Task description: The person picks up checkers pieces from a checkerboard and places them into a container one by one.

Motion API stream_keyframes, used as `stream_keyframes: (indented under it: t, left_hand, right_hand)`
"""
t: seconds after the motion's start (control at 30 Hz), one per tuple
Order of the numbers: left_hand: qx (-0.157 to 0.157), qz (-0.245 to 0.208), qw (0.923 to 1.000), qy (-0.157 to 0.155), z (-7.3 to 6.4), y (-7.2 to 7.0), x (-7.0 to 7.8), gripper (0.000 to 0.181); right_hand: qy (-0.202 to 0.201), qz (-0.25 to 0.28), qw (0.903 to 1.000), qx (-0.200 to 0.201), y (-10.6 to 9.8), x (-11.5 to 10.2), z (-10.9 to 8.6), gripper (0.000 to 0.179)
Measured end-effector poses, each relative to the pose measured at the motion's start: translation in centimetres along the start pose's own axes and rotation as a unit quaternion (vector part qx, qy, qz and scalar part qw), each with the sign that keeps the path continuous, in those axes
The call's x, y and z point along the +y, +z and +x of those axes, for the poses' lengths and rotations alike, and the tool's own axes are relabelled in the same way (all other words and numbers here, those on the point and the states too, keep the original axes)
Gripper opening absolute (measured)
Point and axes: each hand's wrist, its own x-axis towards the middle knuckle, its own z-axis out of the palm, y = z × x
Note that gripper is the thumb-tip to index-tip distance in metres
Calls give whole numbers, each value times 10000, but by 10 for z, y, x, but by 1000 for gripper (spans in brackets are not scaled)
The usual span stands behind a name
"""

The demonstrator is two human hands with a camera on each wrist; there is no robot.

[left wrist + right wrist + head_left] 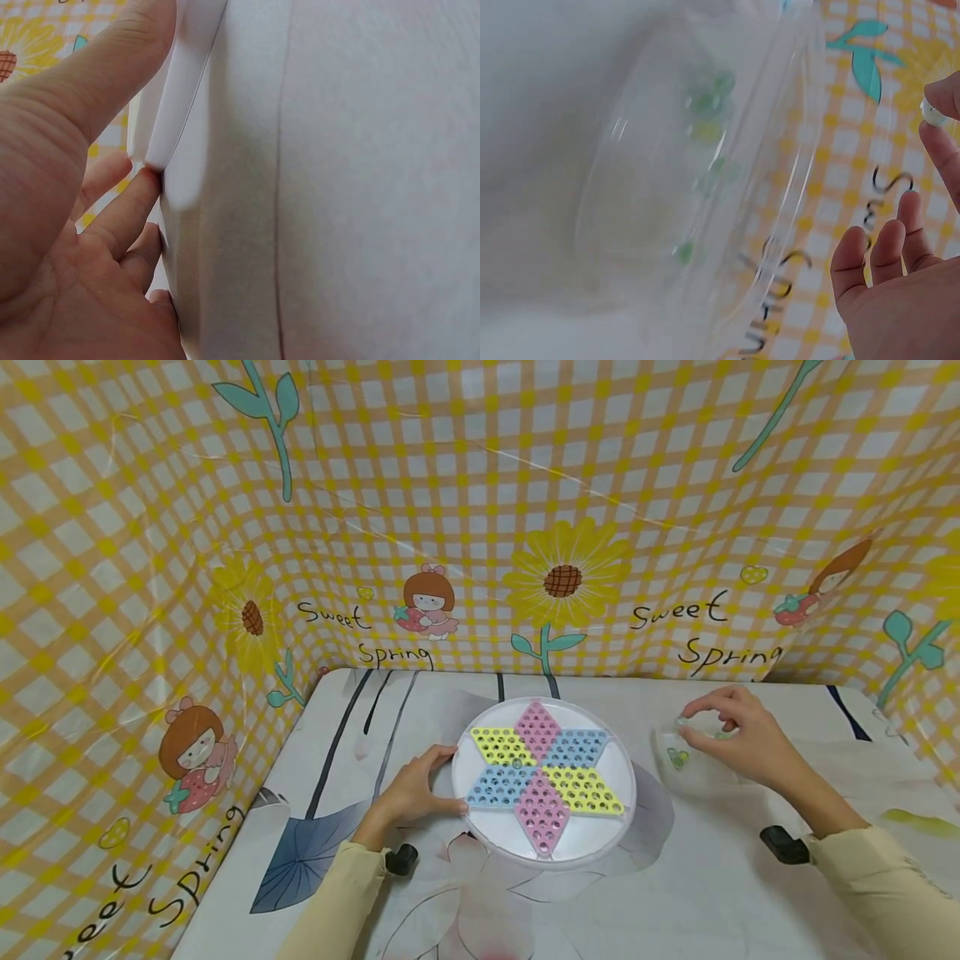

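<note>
A round white Chinese checkers board (480, 843) lies on the table, with a star of pink, yellow and blue triangles full of holes. One marble (517, 764) sits near its middle. At the board's left rim my left hand (411, 789) rests with thumb and fingers spread, touching the edge. My right hand (738, 739) pinches a pale marble (932, 112) between thumb and index finger, its other fingers loosely bent. This hand is above a clear plastic container (604, 172), which holds several green and yellowish marbles (705, 101). Part of the container is hidden behind the hand in the head view.
The table (675, 893) wears a white cover with floral print. A yellow checked cloth (465, 468) stands up as a wall at the back and sides. Dark wrist devices (784, 845) sit by both sleeves.
</note>
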Motion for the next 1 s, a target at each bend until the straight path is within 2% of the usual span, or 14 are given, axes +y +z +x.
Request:
stream_keyframes:
  t: [0.27,0.6,0.87,1.0]
  left_hand:
    - [-38,-24,10000,51,0,0,0,91]
    - [-22,-35,10000,85,-1,-1,-1,92]
    - [-29,-64,9998,164,-1,-1,-1,92]
    - [-28,-69,9998,158,-1,-1,-1,92]
  right_hand:
    - [348,-202,9988,296,-16,23,-13,22]
    - [811,-214,9964,123,-17,34,-19,28]
    - [927,-138,9955,122,-11,43,-25,29]
    - [825,-207,9961,222,-9,47,-27,26]
